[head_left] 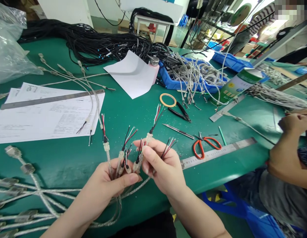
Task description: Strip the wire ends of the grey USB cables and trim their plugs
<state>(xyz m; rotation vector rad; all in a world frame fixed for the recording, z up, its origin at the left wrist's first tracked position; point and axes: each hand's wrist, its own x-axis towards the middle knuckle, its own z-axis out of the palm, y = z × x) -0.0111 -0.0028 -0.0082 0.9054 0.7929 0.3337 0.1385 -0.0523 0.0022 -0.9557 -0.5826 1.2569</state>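
Observation:
My left hand point(106, 186) is closed round a bunch of clear-sheathed cables point(119, 158) whose stripped ends fan upward with red, black, green and white wires. My right hand point(159, 165) pinches one of those cable ends point(146, 140) between thumb and fingers, right beside the left hand. The cables trail down and left over the green table point(133, 112), ending in several metal connectors point(27, 168).
Printed papers point(44, 112) with a steel ruler point(51, 98) lie at left. Scissors point(206, 143), tweezers point(178, 131), pliers point(180, 112), a tape ring point(167, 99) and a second ruler point(218, 152) lie ahead. Black cables point(106, 43) and a blue tray point(173, 82) sit behind. Another person's arm point(289, 145) rests at right.

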